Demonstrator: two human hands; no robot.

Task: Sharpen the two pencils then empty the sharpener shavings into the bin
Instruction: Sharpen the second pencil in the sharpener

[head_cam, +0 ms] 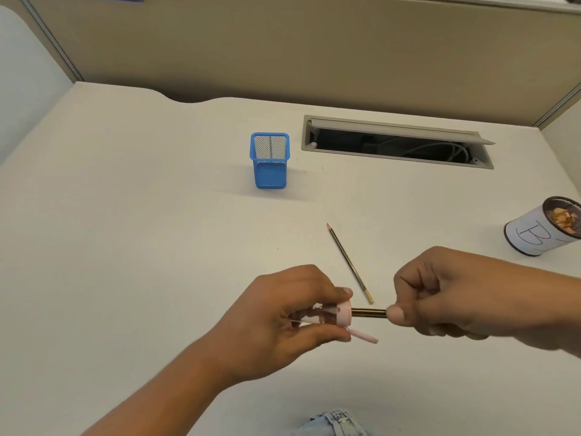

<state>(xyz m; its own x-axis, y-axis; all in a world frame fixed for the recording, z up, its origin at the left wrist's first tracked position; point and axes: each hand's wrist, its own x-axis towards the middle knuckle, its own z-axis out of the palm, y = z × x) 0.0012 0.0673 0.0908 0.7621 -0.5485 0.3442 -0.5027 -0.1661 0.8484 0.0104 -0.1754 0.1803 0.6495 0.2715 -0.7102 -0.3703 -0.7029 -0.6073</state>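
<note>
Left grip (276,322) tight round sharpener (343,314), right grip (456,297) tight on pencil (369,313), tip inside it.

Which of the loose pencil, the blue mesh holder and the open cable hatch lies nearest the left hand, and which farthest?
1. Loose pencil, on the desk just right of the left hand.
2. Blue mesh holder, straight ahead at mid-desk.
3. Cable hatch, beyond the holder, at the back right.

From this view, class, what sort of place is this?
Probably an office cubicle: a white desk closed in by partition walls, a cable tray set into it, and a mesh pen pot.
</note>
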